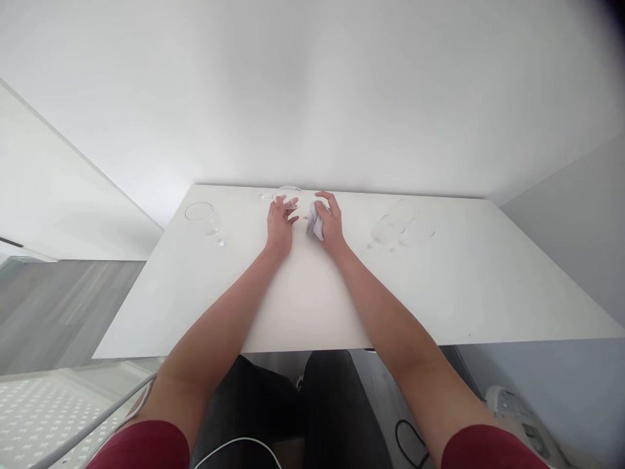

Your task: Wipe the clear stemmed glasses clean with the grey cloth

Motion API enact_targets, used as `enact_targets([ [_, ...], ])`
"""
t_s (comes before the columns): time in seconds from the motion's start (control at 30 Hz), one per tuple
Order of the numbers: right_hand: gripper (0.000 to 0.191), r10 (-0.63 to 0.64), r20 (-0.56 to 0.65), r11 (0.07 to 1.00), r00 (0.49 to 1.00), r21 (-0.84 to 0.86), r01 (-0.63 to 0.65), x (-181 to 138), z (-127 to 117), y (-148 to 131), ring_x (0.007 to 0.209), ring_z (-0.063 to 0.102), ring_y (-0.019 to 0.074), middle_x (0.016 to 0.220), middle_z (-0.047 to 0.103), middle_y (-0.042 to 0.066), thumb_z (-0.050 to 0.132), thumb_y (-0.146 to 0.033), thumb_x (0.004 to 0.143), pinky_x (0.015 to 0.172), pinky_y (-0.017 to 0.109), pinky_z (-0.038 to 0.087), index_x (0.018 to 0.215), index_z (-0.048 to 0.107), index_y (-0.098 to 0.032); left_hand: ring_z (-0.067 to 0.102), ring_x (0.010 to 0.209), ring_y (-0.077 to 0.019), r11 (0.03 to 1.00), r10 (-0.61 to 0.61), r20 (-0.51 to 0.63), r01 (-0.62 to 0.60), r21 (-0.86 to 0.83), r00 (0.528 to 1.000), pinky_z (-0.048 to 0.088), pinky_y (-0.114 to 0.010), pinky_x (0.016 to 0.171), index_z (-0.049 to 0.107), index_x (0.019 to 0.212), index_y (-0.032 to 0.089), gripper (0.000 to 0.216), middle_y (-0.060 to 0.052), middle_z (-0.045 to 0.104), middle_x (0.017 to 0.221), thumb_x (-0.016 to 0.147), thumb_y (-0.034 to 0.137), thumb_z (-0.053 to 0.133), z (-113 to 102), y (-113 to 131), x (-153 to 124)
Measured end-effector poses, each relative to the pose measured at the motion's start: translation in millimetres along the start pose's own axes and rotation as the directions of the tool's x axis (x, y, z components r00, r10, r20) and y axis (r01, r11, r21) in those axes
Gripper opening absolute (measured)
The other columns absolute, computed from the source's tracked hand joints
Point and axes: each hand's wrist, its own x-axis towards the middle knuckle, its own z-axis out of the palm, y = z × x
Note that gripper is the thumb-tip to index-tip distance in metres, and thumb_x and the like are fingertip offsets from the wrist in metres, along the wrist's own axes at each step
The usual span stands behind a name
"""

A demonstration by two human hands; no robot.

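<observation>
My left hand [280, 229] is near the back of the white table, with its fingers curled round a clear glass [289, 189]. Some of the fingers show through its see-through wall. A thin, stem-like part of it sticks out to the left. Close by on the right, my right hand [332, 223] grips a crumpled pale grey cloth [315, 225] between thumb and fingers. The cloth is beside the glass; whether the two touch, I cannot tell.
Another clear glass with a round rim [198, 212] is on the table [303, 306] at the left. Several clear, faint-edged pieces of glassware [390, 229] are to the right. A wall [312, 98] rises behind the table. A white cable [97, 426] runs by my left arm.
</observation>
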Motion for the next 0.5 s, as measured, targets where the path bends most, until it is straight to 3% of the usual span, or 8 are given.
enact_targets([
  [0.1, 0.038, 0.110, 0.030, 0.981, 0.993, 0.158, -0.114, 4, -1, 6, 0.081, 0.063, 0.0197, 0.092, 0.063, 0.000, 0.043, -0.054, 0.091, 0.075, 0.034, 0.055, 0.119, 0.052, -0.030, 0.066, 0.115, -0.0183, 0.999, 0.021, -0.026, -0.020, 0.037, 0.999, 0.053, -0.030, 0.085, 0.059, 0.114, 0.030, 0.037, -0.007, 0.071, 0.124, 0.097, 0.063, 0.053, 0, 1, 0],
  [0.2, 0.045, 0.124, 0.081, 0.978, 0.989, 0.160, -0.136, 7, 3, 14, 0.083, 0.062, 0.0194, 0.093, 0.062, 0.000, 0.049, -0.046, 0.083, 0.073, 0.033, 0.054, 0.125, 0.051, -0.029, 0.065, 0.111, -0.0179, 0.999, 0.044, -0.051, -0.042, 0.031, 0.998, 0.053, -0.028, 0.082, 0.060, 0.112, 0.030, 0.032, -0.006, 0.070, 0.122, 0.096, 0.058, 0.058, -1, 0, 0],
  [0.33, 0.041, 0.091, -0.036, 0.982, 0.995, 0.166, -0.084, 9, 4, 18, 0.084, 0.060, 0.0159, 0.094, 0.059, -0.003, 0.066, -0.037, 0.075, 0.074, 0.028, 0.052, 0.111, 0.048, -0.029, 0.064, 0.108, -0.0177, 0.997, 0.077, -0.078, -0.076, 0.012, 0.994, 0.052, -0.028, 0.081, 0.061, 0.113, 0.029, 0.030, -0.007, 0.067, 0.123, 0.094, 0.052, 0.063, -1, 0, -1],
  [0.5, 0.034, 0.024, -0.133, 0.996, 0.991, 0.090, -0.012, 6, 0, 15, 0.083, 0.060, 0.0159, 0.093, 0.060, -0.001, 0.071, -0.051, 0.081, 0.071, 0.028, 0.051, 0.096, 0.054, -0.026, 0.063, 0.114, -0.0187, 0.995, 0.073, -0.068, -0.068, 0.077, 0.995, 0.053, -0.028, 0.085, 0.056, 0.126, 0.031, 0.044, -0.006, 0.067, 0.123, 0.090, 0.051, 0.070, 0, 1, -4],
])
